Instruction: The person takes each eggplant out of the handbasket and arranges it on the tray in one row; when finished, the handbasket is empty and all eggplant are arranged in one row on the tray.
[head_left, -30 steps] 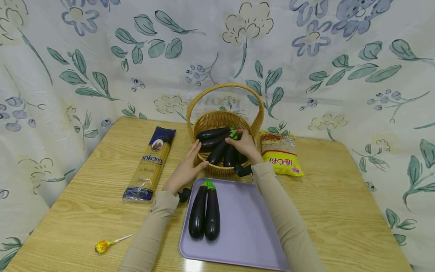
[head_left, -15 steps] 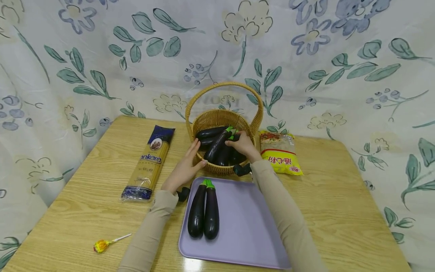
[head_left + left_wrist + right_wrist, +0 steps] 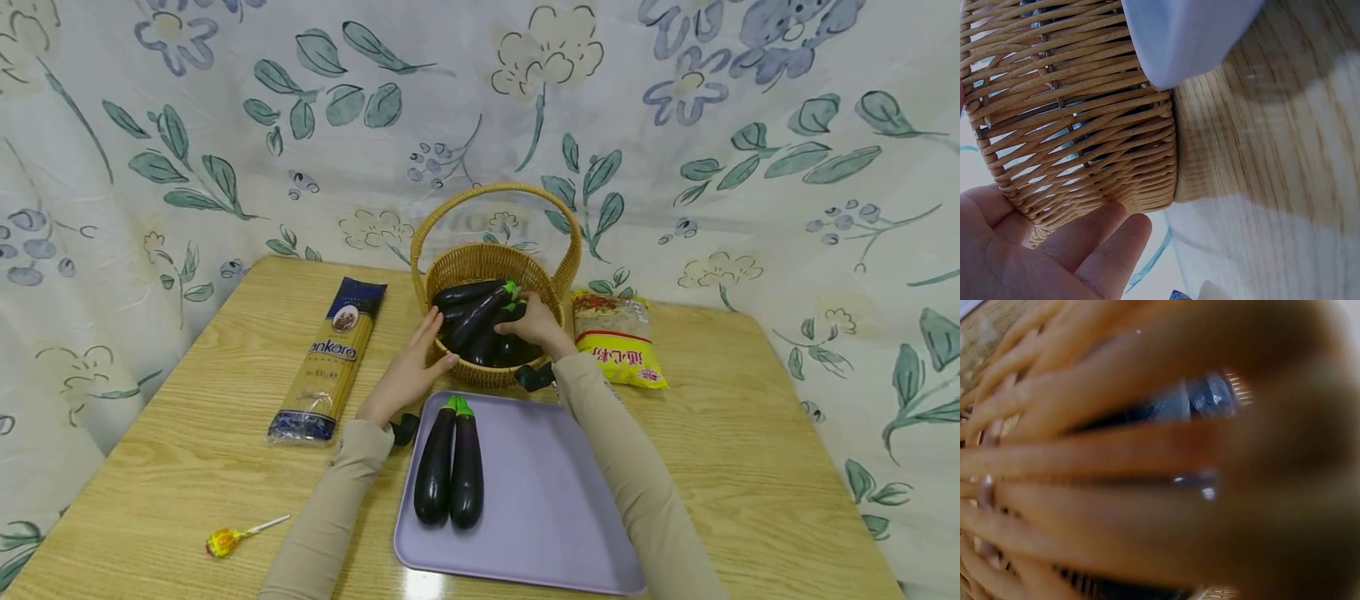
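Observation:
In the head view, a wicker basket [image 3: 491, 377] with a tall arched handle holds several dark eggplants [image 3: 471, 323] with green stems. My left hand [image 3: 405, 375] rests against its left front, thumb and fingers spread along the rim; the left wrist view shows straight fingers [image 3: 1110, 250] against the woven outside wall. Inside the basket, my right hand [image 3: 538, 323] grips an eggplant at the right by its stem end, thumb on the near side and the other fingers partly hidden. The right wrist view is mostly blurred wicker [image 3: 1085, 450]. Two eggplants [image 3: 468, 475] lie side by side on the tray.
The purple tray [image 3: 547, 508] stands in front of the basket, partly under my right forearm. Left of the basket lies a spaghetti packet [image 3: 330, 358]; a yellow pasta bag [image 3: 621, 342] lies to its right. A lollipop [image 3: 225, 542] is at the front left. A floral curtain [image 3: 480, 100] hangs behind the table.
In the basket, one eggplant has shifted left and now lies slanted over the others. My right hand has sunk slightly lower among the eggplants. The left hand stays at the rim.

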A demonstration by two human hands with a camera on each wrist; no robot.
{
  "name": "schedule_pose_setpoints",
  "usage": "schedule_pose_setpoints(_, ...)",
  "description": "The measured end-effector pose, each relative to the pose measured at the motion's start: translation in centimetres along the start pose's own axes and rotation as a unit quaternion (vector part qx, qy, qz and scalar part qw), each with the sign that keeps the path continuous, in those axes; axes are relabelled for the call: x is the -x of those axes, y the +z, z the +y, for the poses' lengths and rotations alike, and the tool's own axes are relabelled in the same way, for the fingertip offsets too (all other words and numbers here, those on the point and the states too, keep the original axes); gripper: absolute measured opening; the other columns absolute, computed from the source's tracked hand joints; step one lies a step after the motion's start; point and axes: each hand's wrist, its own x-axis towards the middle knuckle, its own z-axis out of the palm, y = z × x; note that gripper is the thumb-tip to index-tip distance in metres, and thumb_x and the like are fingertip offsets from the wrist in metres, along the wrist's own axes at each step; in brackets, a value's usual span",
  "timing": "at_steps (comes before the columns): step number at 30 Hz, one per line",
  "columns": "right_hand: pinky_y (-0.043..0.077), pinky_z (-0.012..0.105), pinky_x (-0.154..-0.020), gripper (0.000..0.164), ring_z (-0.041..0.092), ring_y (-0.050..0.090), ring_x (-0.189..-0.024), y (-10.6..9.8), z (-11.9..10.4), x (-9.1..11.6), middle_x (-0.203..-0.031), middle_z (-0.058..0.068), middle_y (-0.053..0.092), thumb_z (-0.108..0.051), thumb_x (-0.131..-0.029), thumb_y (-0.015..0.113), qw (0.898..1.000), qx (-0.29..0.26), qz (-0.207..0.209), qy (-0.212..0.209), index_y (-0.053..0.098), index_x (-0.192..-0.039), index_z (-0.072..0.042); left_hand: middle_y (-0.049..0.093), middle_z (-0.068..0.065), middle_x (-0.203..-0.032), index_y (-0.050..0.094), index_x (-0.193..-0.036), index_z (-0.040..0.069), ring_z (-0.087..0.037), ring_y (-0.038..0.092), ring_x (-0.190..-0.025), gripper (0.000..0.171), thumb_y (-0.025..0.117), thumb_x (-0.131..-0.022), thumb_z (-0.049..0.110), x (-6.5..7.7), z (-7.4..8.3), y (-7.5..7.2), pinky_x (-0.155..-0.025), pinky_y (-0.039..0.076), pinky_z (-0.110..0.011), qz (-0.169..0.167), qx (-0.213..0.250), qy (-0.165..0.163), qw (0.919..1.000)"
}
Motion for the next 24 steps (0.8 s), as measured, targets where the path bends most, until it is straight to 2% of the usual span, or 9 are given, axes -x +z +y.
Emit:
schedule_pose_setpoints(7, 0.036, 0.048, -0.112, 0.083, 0.036, 0.035, -0.14, -0.19, 0.12, -0.13, -0.154, 0.022, 0.03, -0.024, -0.087, 0.072, 1.0, -0.025, 0.006, 0.003, 0.022, -0.151, -0.004, -0.002, 0.005, -0.165, 0.01, -0.158, 0.015, -0.034, 0.015, -0.15, 0.079, 0.051, -0.098, 0.046, 0.04, 0.1, -0.12, -0.116, 0.024, -0.059, -0.004, 0.004, -0.005, 1.0)
schedule_pose_setpoints(13, 0.041, 0.05, -0.108, 0.082, 0.038, 0.04, -0.135, -0.35, 0.0, 0.04, -0.155, 0.02, 0.029, -0.022, -0.087, 0.072, 0.998, -0.055, 0.007, 0.013, 0.023, -0.152, -0.008, 0.0, 0.0, -0.166, 0.01, -0.158, 0.015, -0.035, 0.015, -0.15, 0.078, 0.051, -0.098, 0.045, 0.03, 0.04, -0.07, -0.115, 0.024, -0.06, -0.003, 0.003, -0.004, 1.0)
schedule_pose_setpoints(20, 0.034, 0.051, -0.113, 0.077, 0.036, 0.031, -0.142, -0.25, -0.01, 0.01, -0.159, 0.015, 0.022, -0.024, -0.092, 0.065, 0.996, -0.087, 0.014, 0.015, 0.021, -0.153, -0.011, 0.0, -0.002, -0.166, 0.009, -0.158, 0.016, -0.037, 0.016, -0.149, 0.079, 0.051, -0.098, 0.045, 0.1, -0.1, -0.06, -0.115, 0.025, -0.061, -0.003, 0.005, 0.0, 1.0)
schedule_pose_setpoints(24, 0.036, 0.051, -0.111, 0.073, 0.037, 0.035, -0.139, -0.35, -0.26, 0.23, -0.157, 0.017, 0.025, -0.025, -0.094, 0.061, 0.994, -0.108, 0.019, 0.012, 0.02, -0.154, -0.013, 0.0, -0.001, -0.166, 0.009, -0.158, 0.017, -0.037, 0.017, -0.149, 0.079, 0.051, -0.098, 0.046, 0.1, -0.09, -0.08, -0.114, 0.026, -0.061, -0.004, 0.008, 0.0, 1.0)
